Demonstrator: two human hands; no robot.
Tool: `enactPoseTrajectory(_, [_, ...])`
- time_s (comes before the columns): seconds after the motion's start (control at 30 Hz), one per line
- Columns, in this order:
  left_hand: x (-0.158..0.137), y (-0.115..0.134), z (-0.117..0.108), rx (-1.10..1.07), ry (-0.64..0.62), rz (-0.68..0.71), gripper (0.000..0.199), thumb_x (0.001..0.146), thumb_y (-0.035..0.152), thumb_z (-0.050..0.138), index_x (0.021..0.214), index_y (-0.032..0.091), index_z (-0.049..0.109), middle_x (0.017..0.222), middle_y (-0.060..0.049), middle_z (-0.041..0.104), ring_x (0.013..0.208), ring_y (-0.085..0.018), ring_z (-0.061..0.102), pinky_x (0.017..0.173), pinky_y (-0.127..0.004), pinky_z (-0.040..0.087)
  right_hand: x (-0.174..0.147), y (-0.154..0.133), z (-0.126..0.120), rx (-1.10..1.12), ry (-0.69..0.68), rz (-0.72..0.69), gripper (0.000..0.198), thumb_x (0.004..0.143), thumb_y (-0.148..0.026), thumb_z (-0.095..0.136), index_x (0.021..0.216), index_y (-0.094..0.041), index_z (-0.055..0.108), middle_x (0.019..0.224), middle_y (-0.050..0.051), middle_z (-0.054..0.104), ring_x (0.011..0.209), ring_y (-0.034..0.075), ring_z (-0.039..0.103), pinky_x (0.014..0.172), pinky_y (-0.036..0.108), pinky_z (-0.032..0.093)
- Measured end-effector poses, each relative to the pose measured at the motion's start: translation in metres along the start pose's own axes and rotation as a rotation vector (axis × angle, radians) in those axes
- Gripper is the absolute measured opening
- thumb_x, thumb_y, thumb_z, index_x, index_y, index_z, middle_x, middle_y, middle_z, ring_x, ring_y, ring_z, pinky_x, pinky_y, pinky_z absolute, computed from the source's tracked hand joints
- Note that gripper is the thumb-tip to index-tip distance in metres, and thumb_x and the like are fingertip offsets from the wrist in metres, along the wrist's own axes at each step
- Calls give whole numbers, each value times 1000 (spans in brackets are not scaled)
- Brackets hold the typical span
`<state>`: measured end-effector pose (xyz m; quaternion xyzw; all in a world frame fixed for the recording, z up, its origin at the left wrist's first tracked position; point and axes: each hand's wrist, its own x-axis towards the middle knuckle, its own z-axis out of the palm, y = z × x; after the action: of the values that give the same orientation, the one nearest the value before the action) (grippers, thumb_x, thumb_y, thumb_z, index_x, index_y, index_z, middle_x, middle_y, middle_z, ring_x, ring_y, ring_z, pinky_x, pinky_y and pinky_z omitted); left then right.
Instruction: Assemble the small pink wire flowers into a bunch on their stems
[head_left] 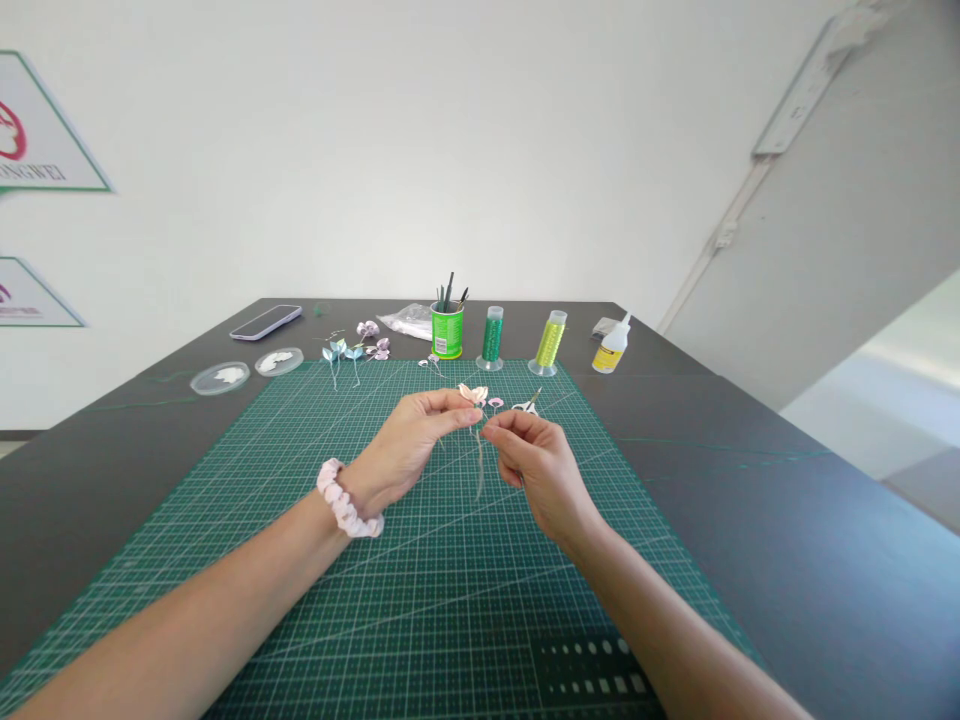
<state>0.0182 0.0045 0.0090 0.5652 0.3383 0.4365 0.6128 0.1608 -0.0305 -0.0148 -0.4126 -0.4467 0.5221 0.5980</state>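
Above the middle of the green cutting mat (360, 560), my left hand (416, 430) pinches a small cream artificial flower (473, 393) just below its petals. Close beside it on the right, my right hand (536, 465) is closed, thumb against forefinger, at the flower's stem. A pale thread-like strand (480, 470) hangs down between the hands. What the right fingertips grip is too fine to make out. Just beyond the hands lie a small pink flower piece (496, 403) and a pair of scissors (529, 405), partly hidden by my right hand.
Behind stand a green can of tools (448, 332), a dark green thread spool (492, 338), a yellow-green spool (550, 342) and a glue bottle (612, 347). Blue flowers (342, 352), purple flowers (381, 348), two dishes of white pieces (220, 378) and a phone (266, 322) lie left.
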Motion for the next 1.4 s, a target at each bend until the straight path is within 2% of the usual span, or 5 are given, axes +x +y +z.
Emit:
enactPoseTrajectory(0.27, [1,0,0,-1,5,8,13,68,30,78,64,19,72,81,-2,63,86,-18,52,92,-37,35,0,1,-1,-16,-6,4,22,67,-36,73,60,-18,61,48,-8,40,39,5,24,36,22,19])
enactPoseTrajectory(1.13, [1,-1,1,19,12,18,12,69,28,76,64,19,71,73,0,62,79,-16,51,87,-36,36,-2,-2,0,49,-21,-12,21,68,-33,74,59,-18,61,45,-10,35,38,5,22,35,22,17])
enactPoseTrajectory(1.4, [2,-3,-1,14,-6,26,11,71,29,76,67,19,72,78,0,63,82,-16,52,90,-36,35,0,0,0,46,-3,0,23,65,-34,77,60,-18,62,46,-10,36,37,4,23,35,22,17])
